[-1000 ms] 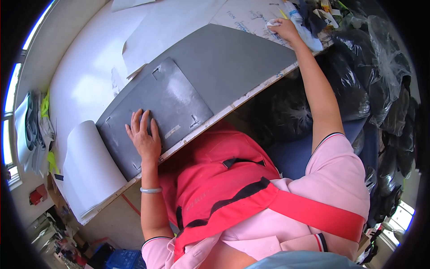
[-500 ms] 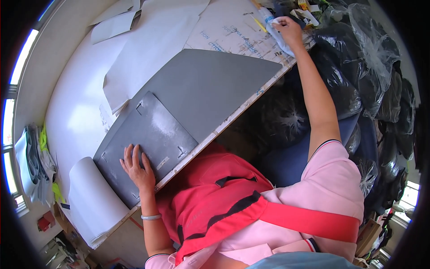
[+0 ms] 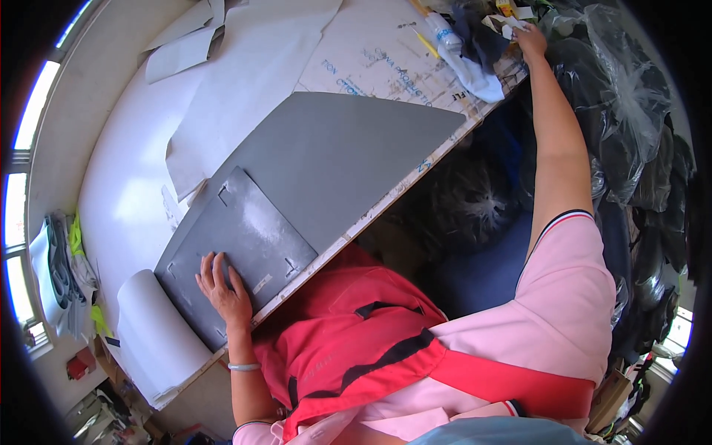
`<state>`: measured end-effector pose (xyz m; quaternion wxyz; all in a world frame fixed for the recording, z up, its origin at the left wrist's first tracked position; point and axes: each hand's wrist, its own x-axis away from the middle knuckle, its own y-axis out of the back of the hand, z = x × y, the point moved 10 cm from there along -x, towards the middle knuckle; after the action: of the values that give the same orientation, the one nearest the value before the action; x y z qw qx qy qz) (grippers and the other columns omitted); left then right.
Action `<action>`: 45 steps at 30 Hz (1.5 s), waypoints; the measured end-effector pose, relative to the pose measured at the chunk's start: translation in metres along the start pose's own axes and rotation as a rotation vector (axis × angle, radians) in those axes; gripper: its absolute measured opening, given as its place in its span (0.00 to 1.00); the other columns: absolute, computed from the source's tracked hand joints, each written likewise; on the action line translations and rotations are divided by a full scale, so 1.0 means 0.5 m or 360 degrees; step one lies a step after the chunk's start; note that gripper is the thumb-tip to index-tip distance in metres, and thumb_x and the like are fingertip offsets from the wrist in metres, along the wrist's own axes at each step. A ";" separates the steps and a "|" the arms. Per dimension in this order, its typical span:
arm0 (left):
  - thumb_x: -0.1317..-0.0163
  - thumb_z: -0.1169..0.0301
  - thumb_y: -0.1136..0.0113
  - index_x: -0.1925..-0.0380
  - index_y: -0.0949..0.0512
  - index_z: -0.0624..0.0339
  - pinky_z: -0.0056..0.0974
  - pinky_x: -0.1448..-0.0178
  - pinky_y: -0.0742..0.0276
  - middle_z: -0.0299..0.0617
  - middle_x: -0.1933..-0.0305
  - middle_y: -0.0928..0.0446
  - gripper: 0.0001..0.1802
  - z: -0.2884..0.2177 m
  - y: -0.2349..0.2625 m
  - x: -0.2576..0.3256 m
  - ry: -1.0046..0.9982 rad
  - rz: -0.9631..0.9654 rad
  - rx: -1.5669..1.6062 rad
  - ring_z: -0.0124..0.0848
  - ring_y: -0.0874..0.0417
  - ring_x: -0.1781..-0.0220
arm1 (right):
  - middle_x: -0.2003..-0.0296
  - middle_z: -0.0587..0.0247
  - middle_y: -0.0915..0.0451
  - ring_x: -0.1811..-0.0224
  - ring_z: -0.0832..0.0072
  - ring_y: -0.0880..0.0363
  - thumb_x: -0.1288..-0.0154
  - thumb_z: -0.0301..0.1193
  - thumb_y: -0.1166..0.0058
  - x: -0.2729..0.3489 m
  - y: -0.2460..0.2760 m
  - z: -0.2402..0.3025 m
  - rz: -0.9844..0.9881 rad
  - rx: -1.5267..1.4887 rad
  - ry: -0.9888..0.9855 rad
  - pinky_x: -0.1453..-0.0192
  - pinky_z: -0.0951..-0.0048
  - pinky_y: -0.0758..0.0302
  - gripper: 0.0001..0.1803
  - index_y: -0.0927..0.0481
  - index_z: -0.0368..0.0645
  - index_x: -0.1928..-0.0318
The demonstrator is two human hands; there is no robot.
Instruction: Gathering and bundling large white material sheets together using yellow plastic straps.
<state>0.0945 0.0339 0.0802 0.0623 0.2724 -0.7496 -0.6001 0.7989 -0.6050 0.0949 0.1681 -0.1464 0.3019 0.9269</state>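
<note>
My left hand (image 3: 222,289) lies flat, fingers spread, on a dark grey stiff template (image 3: 245,241) with small cut slots. That template rests on a larger grey sheet (image 3: 341,159) spread over the white table (image 3: 126,185). My right arm stretches far to the right. My right hand (image 3: 530,37) reaches into a pile of small items (image 3: 489,22) at the table's far corner; what its fingers touch or hold is too small to tell.
White paper pattern pieces (image 3: 252,67) lie across the table's far side, and a white roll (image 3: 152,334) sits at its left end. Black bags in clear plastic (image 3: 615,111) are heaped to the right. A white cloth (image 3: 471,70) hangs over the table edge.
My right hand has reached further toward the pile at the corner. My left hand stays flat on the grey template. The view has shifted, so the table now sits lower and larger.
</note>
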 end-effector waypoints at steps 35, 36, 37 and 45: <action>0.32 0.68 0.46 0.43 0.25 0.50 0.55 0.22 0.54 0.40 0.36 0.30 0.17 0.018 0.010 0.013 0.0047 -0.0084 0.0017 0.41 0.36 0.27 | 0.61 0.59 0.16 0.58 0.69 0.17 0.35 0.45 0.38 0.295 0.006 0.245 0.0299 -0.0656 -0.0218 0.58 0.68 0.22 0.25 0.21 0.34 0.52; 0.32 0.67 0.46 0.43 0.25 0.50 0.55 0.22 0.54 0.40 0.36 0.30 0.17 0.013 0.007 0.010 0.0033 -0.0084 0.0033 0.41 0.36 0.27 | 0.55 0.60 0.18 0.55 0.74 0.18 0.39 0.36 0.32 0.300 -0.019 0.250 0.0578 -0.0902 -0.0174 0.58 0.72 0.21 0.24 0.23 0.35 0.48; 0.32 0.67 0.46 0.43 0.25 0.50 0.55 0.23 0.53 0.40 0.36 0.30 0.17 0.013 0.011 0.012 0.0031 -0.0089 0.0034 0.41 0.36 0.27 | 0.52 0.60 0.19 0.54 0.75 0.18 0.37 0.33 0.35 0.326 -0.038 0.250 0.0686 -0.0807 -0.0245 0.54 0.72 0.21 0.25 0.26 0.35 0.44; 0.31 0.67 0.46 0.43 0.25 0.50 0.54 0.22 0.54 0.40 0.35 0.31 0.17 0.014 0.009 0.010 0.0018 -0.0087 0.0063 0.41 0.36 0.27 | 0.74 0.68 0.27 0.80 0.81 0.33 0.28 0.47 0.49 0.529 -0.129 0.318 0.0994 -0.1380 -0.0526 0.87 0.80 0.45 0.20 0.24 0.41 0.57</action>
<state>0.0857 0.0382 0.0815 0.0446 0.2972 -0.7532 -0.5852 0.5593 -0.4002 0.0867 -0.1449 0.0416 -0.1083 0.9826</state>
